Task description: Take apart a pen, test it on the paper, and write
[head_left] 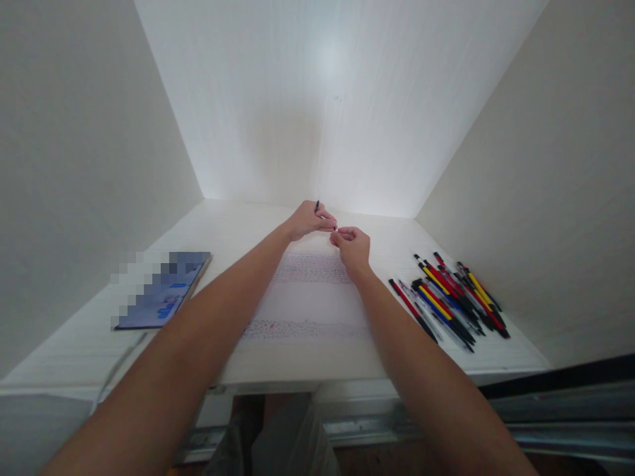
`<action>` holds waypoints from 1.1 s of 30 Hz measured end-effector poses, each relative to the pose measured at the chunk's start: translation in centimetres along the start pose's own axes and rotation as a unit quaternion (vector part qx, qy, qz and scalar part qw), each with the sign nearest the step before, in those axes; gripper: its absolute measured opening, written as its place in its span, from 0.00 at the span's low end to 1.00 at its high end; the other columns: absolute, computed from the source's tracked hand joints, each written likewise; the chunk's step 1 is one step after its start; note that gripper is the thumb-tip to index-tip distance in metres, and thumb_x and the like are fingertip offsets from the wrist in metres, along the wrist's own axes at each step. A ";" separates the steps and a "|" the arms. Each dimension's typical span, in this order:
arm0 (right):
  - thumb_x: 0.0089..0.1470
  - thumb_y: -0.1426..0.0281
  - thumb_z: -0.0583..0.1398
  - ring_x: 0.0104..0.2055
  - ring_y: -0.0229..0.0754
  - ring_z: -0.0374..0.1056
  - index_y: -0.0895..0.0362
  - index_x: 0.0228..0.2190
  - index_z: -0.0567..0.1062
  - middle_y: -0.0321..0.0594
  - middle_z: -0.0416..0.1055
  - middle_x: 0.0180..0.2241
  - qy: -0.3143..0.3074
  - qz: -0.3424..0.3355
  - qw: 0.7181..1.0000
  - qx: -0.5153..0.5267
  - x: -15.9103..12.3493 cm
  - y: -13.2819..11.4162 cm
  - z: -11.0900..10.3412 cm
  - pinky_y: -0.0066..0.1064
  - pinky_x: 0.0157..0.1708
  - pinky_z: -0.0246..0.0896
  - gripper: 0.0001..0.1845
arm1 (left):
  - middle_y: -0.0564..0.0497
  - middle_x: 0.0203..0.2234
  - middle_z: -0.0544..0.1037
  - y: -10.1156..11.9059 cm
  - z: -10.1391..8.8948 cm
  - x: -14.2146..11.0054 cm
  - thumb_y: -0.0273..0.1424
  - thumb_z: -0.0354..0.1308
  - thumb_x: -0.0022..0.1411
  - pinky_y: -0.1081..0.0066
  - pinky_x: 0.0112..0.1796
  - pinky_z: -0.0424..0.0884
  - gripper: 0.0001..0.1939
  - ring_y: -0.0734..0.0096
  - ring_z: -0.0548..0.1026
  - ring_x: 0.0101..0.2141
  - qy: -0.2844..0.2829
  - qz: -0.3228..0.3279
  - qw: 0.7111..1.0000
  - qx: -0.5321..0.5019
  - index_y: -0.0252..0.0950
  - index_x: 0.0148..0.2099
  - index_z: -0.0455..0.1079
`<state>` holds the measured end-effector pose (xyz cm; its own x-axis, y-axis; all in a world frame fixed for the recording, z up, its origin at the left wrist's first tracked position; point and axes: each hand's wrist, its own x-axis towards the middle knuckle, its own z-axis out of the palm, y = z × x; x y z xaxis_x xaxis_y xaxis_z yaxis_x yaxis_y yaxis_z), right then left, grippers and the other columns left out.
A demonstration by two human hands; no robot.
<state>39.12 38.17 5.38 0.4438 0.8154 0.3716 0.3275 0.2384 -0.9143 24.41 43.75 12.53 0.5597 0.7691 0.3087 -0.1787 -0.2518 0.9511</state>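
Above the far edge of a sheet of paper point(310, 301), my two hands meet fingertip to fingertip. My left hand point(308, 221) is closed, and the black end of a slim pen point(317, 205) pokes up from it; most of the pen is hidden by the fingers. A tiny dark piece point(335, 229) shows between the fingertips of both hands, too small to name. My right hand point(353, 246) is pinched at that spot, and what it grips cannot be made out. The paper lies flat between my forearms, with bands of small dark and reddish marks.
To the right lies a loose pile of several pens point(446, 297) in red, yellow, blue, black and clear. A flat blue device or booklet point(173, 291), partly blurred out, lies at left with a pale cable point(119, 363) near it. White walls enclose the white tabletop point(238, 221).
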 end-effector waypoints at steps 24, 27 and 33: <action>0.45 0.59 0.68 0.39 0.48 0.76 0.55 0.34 0.76 0.43 0.79 0.34 0.023 -0.036 0.999 -0.029 0.0 -0.4 -0.5 0.43 0.43 0.71 0.16 | 0.48 0.25 0.79 0.3 -0.4 0.2 0.25 0.72 0.46 0.65 0.37 0.79 0.19 0.68 0.80 0.30 -0.034 0.002 0.998 0.046 0.34 0.23 0.60; 0.45 0.59 0.68 0.38 0.48 0.76 0.55 0.34 0.75 0.42 0.79 0.33 0.025 -0.039 0.999 -0.024 0.0 -0.4 -0.5 0.43 0.43 0.71 0.16 | 0.48 0.24 0.79 0.4 -0.4 0.1 0.24 0.71 0.46 0.64 0.37 0.78 0.17 0.67 0.81 0.31 -0.056 -0.008 0.996 0.070 0.34 0.22 0.62; 0.45 0.62 0.68 0.36 0.46 0.76 0.54 0.34 0.74 0.41 0.79 0.33 0.021 -0.054 0.997 -0.044 0.0 -0.9 -0.9 0.41 0.43 0.71 0.15 | 0.47 0.24 0.79 1.0 -0.2 -0.4 0.23 0.70 0.46 0.65 0.37 0.78 0.14 0.66 0.80 0.30 -0.070 -0.024 0.992 0.102 0.32 0.21 0.66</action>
<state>39.58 37.48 6.30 0.4361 0.7645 0.4747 0.4461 0.2745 -0.8518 23.87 43.34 13.39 0.6729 0.6977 0.2458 0.0110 -0.3417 0.9397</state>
